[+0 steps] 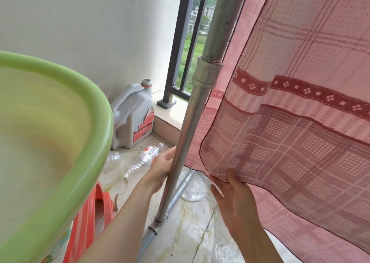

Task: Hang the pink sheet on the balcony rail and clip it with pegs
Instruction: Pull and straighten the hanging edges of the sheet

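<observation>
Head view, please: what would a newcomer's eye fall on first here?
The pink sheet fills the right side, its lower edge pinched by the right hand. A grey metal pole runs up the middle, gripped by the left hand. A green basin looms at left.

The tiled floor (192,234) is being occupied by a grey jug (132,116) in the wall corner, with clear plastic bottles (149,155) lying beside it.
</observation>
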`<state>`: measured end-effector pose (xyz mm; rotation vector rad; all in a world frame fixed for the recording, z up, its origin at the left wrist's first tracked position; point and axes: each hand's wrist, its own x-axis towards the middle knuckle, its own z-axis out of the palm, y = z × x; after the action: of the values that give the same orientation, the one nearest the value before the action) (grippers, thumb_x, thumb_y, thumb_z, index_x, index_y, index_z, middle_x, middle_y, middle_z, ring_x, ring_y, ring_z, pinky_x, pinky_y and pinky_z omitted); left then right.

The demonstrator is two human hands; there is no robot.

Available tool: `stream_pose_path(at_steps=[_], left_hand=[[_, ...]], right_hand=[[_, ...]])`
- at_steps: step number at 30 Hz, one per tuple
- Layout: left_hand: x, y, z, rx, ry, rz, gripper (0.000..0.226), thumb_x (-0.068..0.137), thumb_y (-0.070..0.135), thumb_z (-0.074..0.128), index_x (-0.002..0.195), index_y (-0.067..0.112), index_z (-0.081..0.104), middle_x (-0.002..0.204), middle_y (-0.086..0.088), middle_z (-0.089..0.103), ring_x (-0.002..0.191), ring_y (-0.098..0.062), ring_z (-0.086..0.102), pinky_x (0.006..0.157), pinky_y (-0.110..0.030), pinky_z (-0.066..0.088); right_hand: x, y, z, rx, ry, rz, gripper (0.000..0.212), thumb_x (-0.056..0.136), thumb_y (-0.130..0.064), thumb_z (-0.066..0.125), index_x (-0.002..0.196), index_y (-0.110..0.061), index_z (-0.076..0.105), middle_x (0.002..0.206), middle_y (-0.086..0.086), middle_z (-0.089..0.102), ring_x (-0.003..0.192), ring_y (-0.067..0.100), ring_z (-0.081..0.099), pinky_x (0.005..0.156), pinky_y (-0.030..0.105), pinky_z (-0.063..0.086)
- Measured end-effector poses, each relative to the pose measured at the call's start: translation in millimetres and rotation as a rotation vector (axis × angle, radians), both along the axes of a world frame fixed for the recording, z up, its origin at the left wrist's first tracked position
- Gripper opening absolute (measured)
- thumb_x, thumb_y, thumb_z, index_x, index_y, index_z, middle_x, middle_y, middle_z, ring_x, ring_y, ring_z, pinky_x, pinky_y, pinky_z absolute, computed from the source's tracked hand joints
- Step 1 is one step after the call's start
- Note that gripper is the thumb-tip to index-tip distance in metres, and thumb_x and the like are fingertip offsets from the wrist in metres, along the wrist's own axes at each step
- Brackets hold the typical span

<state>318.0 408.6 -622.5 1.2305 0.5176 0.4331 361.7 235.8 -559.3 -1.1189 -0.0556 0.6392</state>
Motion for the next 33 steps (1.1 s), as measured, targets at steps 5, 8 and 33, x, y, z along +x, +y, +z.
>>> stream_pose_path(at_steps=[5,8,33], left_hand=[[2,5,0,0.158,0.1,0.005,0.019,0.082,0.003,0.064,0.083,0.02,0.072,0.078,0.006,0.073,0.076,-0.014,0.064,0.057,-0.015,0.049],[-2,6,2,0.146,0.051,-0.058,0.018,0.085,0.008,0.064,0.095,0.022,0.071,0.087,0.008,0.073,0.082,-0.006,0.066,0.061,-0.014,0.05],[10,5,17,0.123,0.183,-0.037,0.003,0.079,0.013,0.072,0.082,0.013,0.071,0.08,0.0,0.069,0.075,-0.012,0.061,0.067,-0.024,0.047]], right_hand=[[1,2,-5,-0.044,-0.013,0.002,0.017,0.094,-0.023,0.047,0.1,-0.013,0.06,0.086,0.001,0.072,0.088,0.018,0.066,0.073,0.032,0.044],[-3,5,-6,-0.056,-0.025,0.017,0.017,0.094,-0.025,0.048,0.097,-0.015,0.061,0.079,-0.002,0.073,0.086,0.017,0.066,0.073,0.032,0.045],[1,-20,6,-0.061,-0.027,-0.019,0.013,0.096,-0.022,0.046,0.097,-0.018,0.058,0.076,-0.003,0.071,0.08,0.018,0.065,0.07,0.032,0.042]])
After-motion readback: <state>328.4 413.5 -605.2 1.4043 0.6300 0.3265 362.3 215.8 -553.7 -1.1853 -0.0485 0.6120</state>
